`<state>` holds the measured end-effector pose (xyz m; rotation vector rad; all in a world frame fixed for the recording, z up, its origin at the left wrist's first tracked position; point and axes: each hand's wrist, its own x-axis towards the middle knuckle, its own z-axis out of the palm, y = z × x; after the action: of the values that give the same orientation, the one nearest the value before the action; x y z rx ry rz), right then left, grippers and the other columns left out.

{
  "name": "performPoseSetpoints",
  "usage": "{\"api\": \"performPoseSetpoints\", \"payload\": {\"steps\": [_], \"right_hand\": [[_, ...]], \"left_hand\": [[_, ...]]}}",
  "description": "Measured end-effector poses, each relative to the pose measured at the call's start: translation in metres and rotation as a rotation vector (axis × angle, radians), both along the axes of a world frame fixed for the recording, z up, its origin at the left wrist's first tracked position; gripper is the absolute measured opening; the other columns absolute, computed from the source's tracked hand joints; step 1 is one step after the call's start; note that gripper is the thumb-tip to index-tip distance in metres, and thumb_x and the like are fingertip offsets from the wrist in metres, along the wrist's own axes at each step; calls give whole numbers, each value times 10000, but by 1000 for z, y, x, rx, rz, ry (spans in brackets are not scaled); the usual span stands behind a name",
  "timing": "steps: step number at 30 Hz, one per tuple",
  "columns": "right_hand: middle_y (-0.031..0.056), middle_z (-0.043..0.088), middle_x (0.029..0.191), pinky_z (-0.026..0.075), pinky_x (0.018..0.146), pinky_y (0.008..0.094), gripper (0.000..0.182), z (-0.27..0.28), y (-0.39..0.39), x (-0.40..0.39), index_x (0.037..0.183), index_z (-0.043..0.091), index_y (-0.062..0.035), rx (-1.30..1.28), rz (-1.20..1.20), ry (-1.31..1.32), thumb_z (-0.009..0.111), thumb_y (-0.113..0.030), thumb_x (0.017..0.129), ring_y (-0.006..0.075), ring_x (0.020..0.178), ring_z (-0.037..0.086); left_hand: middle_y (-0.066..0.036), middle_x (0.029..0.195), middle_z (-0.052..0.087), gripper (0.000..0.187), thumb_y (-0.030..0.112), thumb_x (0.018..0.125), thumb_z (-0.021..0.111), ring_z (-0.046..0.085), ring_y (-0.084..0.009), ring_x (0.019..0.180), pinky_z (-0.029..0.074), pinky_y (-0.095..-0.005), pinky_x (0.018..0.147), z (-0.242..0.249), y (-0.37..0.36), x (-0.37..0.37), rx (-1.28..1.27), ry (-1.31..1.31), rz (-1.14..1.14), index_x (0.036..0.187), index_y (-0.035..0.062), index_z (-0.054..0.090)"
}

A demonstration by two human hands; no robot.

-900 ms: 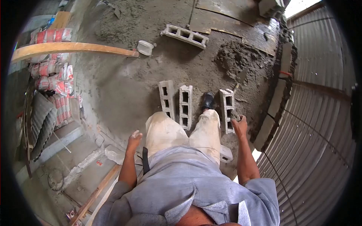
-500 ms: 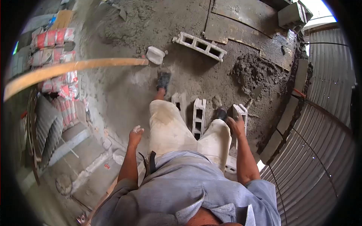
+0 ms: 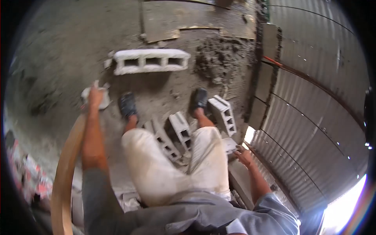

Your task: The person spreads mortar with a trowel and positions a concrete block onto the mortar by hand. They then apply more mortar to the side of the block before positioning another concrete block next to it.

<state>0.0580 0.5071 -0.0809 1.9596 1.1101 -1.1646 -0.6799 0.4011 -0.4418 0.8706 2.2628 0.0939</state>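
My left hand (image 3: 95,97) reaches forward on the left and overlaps a pale chunk of block (image 3: 105,100) on the ground; its fingers are blurred, so I cannot tell whether they grip it. My right hand (image 3: 244,156) is low at the right, fingers apart and holding nothing, close beside a pale block (image 3: 228,145) partly hidden by my knee. Just ahead of that hand, a hollow concrete block (image 3: 224,113) leans on the ground. Two more hollow blocks, one grey (image 3: 181,130) and one darker (image 3: 163,140), lie between my legs.
A long hollow block (image 3: 152,67) lies across the ground ahead of my feet. Behind it are wet mortar (image 3: 221,58) and metal-edged boards (image 3: 199,19). Corrugated sheeting (image 3: 309,102) walls the right side. A curved-looking wooden plank (image 3: 64,176) stands close at my left.
My view has turned and shifted toward the right. My left hand has stretched forward to the pale chunk; my right hand has moved back from the upright block to beside my knee.
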Motion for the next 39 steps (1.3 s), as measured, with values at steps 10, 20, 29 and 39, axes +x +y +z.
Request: {"api": "performPoseSetpoints", "payload": {"steps": [10,20,29,39], "right_hand": [[136,680,1093,538,684,326,517,-79,35,28,1331,523,-12,-102,-209,-230,613,-302,912,187,824,671],[100,690,1021,537,693,317,492,-83,31,34,1285,554,5,-58,-281,-82,619,-301,905,177,801,656],[204,660,1170,497,926,375,553,-39,158,-61,1284,576,-37,240,-42,588,738,-314,834,332,1055,651],[218,561,1318,426,1046,396,766,67,235,17,1406,469,-42,414,-55,824,782,-278,748,363,1244,530]], "left_hand": [[-262,1368,502,656,262,877,630,504,-439,1236,424,-464,1037,-224,90,27,252,-257,725,1443,14,411],[-312,1290,544,835,473,817,699,513,-442,1194,391,-511,1045,-218,-102,36,45,273,119,1344,-125,450],[-10,854,667,244,276,869,732,594,-114,756,486,-267,704,221,116,322,-37,-790,361,974,63,682],[-48,923,690,424,377,840,744,609,-127,810,491,-288,718,390,326,580,-66,-900,-166,1053,14,694]]}}
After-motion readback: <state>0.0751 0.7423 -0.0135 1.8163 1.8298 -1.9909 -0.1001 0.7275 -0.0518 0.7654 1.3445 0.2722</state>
